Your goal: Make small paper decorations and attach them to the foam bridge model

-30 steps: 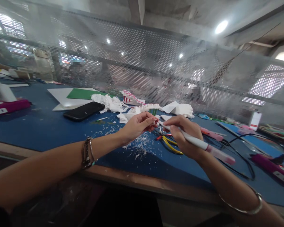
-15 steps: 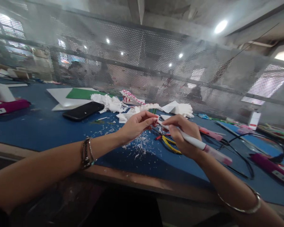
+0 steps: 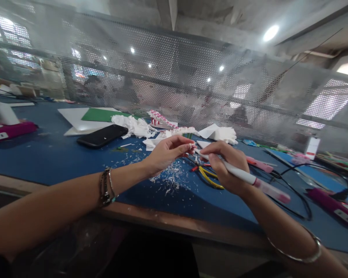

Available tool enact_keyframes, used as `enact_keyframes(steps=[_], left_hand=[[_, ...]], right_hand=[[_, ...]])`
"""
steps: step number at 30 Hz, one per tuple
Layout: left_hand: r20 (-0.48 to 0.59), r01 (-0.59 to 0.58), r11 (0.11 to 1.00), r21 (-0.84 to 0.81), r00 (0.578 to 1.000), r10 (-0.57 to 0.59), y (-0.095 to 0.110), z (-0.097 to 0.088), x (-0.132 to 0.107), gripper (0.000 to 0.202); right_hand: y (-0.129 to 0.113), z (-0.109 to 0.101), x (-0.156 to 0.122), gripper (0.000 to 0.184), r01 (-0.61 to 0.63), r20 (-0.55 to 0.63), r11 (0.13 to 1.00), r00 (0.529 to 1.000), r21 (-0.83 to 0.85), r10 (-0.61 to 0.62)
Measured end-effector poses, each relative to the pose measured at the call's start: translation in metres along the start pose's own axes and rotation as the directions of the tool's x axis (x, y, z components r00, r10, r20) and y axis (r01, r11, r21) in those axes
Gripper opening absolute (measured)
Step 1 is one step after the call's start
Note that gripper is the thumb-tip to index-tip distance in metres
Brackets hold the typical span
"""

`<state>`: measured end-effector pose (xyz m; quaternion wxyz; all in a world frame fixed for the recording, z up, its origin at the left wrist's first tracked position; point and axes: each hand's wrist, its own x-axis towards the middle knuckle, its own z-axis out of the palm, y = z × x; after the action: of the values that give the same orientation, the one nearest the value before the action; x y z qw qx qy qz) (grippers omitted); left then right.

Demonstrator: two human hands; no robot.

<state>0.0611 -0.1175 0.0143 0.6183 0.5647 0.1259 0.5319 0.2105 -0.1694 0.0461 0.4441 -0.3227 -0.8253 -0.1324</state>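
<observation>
Between thumb and fingers, my left hand [image 3: 168, 153] pinches a small pink and white piece [image 3: 192, 147], too small to make out fully. My right hand [image 3: 230, 166] is closed around a white marker pen [image 3: 240, 173] with a pink cap on its rear end. The pen's tip points left and lies at or very near the small piece; whether it touches I cannot tell. White scraps [image 3: 174, 179] are scattered on the blue table below my hands. Rows of small pink and white pieces [image 3: 164, 119] stand just beyond them.
A black phone [image 3: 103, 136] lies left, near crumpled white paper [image 3: 135, 125] and a green sheet [image 3: 100, 114]. Yellow cable [image 3: 207, 177] lies under my right hand. A pink tool [image 3: 259, 165] and black cable sit right, with purple power strips [image 3: 333, 206] at both sides. Mesh partition [image 3: 174, 77] behind.
My right hand has drawn the pen slightly to the right and down, away from the small piece. My left hand stays nearly still, its fingertips turned a little.
</observation>
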Motion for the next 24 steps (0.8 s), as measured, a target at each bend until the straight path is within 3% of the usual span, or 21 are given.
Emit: enact_keyframes(steps=[24], left_hand=[[0.007, 0.047, 0.996, -0.07, 0.999, -0.047, -0.0003, -0.0009, 0.0003, 0.007]], right_hand=[[-0.0002, 0.0013, 0.0001, 0.014, 0.05, -0.003, 0.998, 0.999, -0.045, -0.05]])
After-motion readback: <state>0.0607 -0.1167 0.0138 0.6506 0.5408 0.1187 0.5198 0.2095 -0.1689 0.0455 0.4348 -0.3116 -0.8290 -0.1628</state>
